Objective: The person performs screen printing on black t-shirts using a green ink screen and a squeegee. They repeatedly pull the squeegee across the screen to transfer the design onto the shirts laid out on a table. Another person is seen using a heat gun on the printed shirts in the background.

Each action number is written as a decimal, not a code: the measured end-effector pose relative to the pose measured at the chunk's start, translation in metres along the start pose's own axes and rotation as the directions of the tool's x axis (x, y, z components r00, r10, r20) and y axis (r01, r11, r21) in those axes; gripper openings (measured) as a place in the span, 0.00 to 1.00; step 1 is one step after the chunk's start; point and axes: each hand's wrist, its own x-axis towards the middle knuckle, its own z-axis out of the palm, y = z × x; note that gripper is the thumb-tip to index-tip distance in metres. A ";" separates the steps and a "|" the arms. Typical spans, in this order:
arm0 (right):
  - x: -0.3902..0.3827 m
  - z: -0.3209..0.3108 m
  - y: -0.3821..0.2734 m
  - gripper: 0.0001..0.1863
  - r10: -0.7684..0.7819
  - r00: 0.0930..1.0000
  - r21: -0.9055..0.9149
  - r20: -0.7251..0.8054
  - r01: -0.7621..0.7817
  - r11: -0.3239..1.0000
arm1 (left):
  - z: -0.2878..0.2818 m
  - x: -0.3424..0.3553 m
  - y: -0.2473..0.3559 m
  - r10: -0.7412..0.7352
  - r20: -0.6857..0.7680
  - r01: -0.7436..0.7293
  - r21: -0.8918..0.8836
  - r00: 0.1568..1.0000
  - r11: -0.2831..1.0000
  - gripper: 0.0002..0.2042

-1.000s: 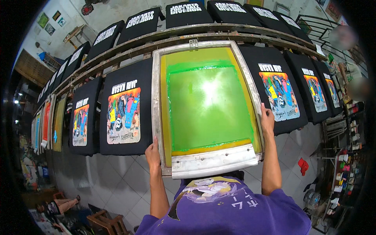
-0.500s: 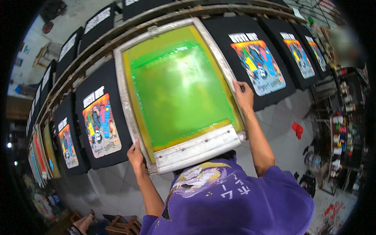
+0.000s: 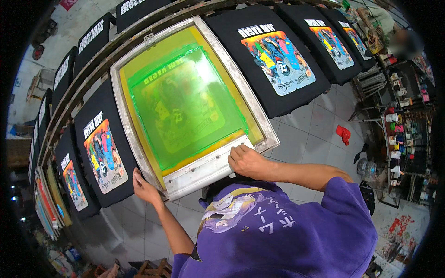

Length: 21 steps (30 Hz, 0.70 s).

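A silk-screen printing frame [image 3: 126, 121] with pale, worn rails and green-yellow mesh lies over a black shirt, whose printed picture shows dimly through the mesh. Across the near end of the mesh rests a wide white squeegee [image 3: 196, 173] with several screws along it. My right hand [image 3: 245, 162] is closed over the squeegee's right end, fingers curled. At the frame's near left corner my left hand [image 3: 147, 187] holds the outer edge of the rail; its fingertips are partly hidden.
Black shirts with colourful prints lie on both sides, one at the right [image 3: 279, 62] and one at the left [image 3: 104, 157]. A wooden rail [image 3: 99, 62] runs behind them. A red cloth [image 3: 343, 135] lies on the tiled floor; cluttered shelves [image 3: 394, 139] stand at the right.
The frame has come down and left over the shirt, and the print shows through the mesh. My right hand has left the right rail for the squeegee. My left hand stays at the corner.
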 end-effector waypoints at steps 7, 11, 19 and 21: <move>0.022 -0.030 0.021 0.09 0.095 0.991 0.224 -0.090 -0.073 0.972 | -0.039 -0.039 0.091 0.409 0.673 -0.549 -0.005 0.617 0.836 0.19; 0.019 -0.020 0.034 0.17 0.190 0.961 0.217 -0.201 -0.145 0.965 | -0.025 -0.026 0.079 0.413 0.807 -0.805 0.123 0.421 0.580 0.28; 0.018 0.002 0.027 0.06 0.320 0.891 0.169 -0.323 -0.278 0.945 | -0.017 -0.015 0.059 0.452 0.761 -0.782 0.114 0.466 0.613 0.26; 0.030 -0.009 0.040 0.08 0.331 0.895 0.203 -0.299 -0.279 0.939 | -0.012 0.004 0.075 0.382 0.793 -0.730 0.112 0.475 0.674 0.27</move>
